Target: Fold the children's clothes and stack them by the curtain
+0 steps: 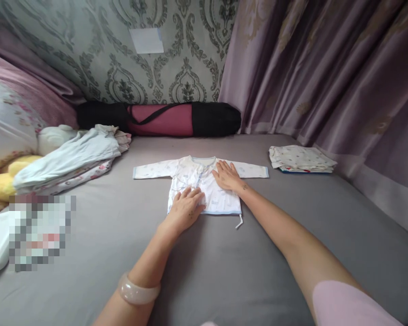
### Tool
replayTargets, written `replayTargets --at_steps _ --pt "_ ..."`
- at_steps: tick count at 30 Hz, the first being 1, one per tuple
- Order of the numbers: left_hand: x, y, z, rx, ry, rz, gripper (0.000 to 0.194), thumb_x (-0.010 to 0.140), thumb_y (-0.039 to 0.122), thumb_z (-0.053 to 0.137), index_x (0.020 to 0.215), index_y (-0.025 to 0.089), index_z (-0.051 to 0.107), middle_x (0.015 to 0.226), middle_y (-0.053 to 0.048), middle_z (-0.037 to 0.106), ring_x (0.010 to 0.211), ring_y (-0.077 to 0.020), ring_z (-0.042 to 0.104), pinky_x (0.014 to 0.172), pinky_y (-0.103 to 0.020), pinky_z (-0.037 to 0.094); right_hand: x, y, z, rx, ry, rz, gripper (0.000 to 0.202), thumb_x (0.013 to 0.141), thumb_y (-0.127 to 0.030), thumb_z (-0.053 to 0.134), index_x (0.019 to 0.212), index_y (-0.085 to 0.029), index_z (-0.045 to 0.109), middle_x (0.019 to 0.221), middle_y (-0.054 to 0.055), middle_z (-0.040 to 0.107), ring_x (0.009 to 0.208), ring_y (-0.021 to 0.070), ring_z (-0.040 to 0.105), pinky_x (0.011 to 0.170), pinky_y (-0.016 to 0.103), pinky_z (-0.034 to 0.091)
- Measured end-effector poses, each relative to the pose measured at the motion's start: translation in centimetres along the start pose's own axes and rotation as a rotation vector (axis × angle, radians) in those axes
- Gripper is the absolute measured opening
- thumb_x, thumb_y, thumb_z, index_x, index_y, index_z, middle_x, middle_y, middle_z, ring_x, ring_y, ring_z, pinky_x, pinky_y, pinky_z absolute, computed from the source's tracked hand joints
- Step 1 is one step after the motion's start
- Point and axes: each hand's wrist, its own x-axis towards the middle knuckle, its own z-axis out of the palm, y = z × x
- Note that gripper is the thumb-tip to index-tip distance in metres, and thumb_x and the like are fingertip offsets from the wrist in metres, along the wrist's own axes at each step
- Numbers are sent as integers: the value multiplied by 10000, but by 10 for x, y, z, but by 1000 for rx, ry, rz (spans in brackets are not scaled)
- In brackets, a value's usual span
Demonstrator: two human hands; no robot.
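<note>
A small white baby shirt [207, 188] with pale blue trim lies flat, its sleeves spread out to both sides and its neckline toward the wall. My left hand [187, 208] lies on the lower left of the shirt, palm down, fingers a little apart. Higher up, on the shirt's right chest near the sleeve, my right hand [226, 176] rests flat with its fingers spread. Neither hand grips the cloth. A thin white tie sticks out past the shirt's lower right corner.
Grey sheet [129, 253] lies under everything. Piled clothes [78, 156] and a yellow plush item [13, 174] are at the left. A folded clothes stack [302, 158] sits at the right. A black and red long bag [163, 120] lies along the wall.
</note>
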Motion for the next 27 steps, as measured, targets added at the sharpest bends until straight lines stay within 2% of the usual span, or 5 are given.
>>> replayTargets --at_steps 6,11,16,23,27 --pt "1 -1 1 -21 3 -4 385 935 368 465 1306 285 528 1470 -48 458 1394 -348 328 1092 -584 308 21 -1 4 3 19 33 661 984 -432 168 1505 -30 227 1584 148 188 1464 258 125 1177 477 49" --pt "1 -14 -15 -286 81 49 318 908 345 500 1177 237 631 1357 -72 573 1229 -267 533 1040 -409 413 -17 -7 7 24 -43 -75 682 979 -470 145 1519 -56 197 1595 141 136 1473 241 77 1184 463 37" --pt "-7 -41 -43 -416 271 -313 300 879 316 517 1086 169 676 1046 -86 714 924 -212 649 850 -299 484 -73 -17 7 11 -102 -229 681 979 -471 146 1529 -70 176 1598 129 117 1474 227 58 1193 441 64" --pt "-18 -64 -50 -332 106 -605 240 811 314 578 949 151 688 923 -88 720 834 -193 646 697 -247 456 -139 -34 -6 2 -194 -411 649 992 -451 172 1544 -115 116 1600 110 116 1471 221 70 1198 443 121" --pt "-18 -61 -53 -348 -3 -648 217 775 316 600 904 161 683 796 -63 718 715 -165 635 607 -224 429 -160 -51 -30 -3 -214 -492 603 981 -454 283 1462 -100 365 1536 162 323 1417 263 296 1154 420 267"
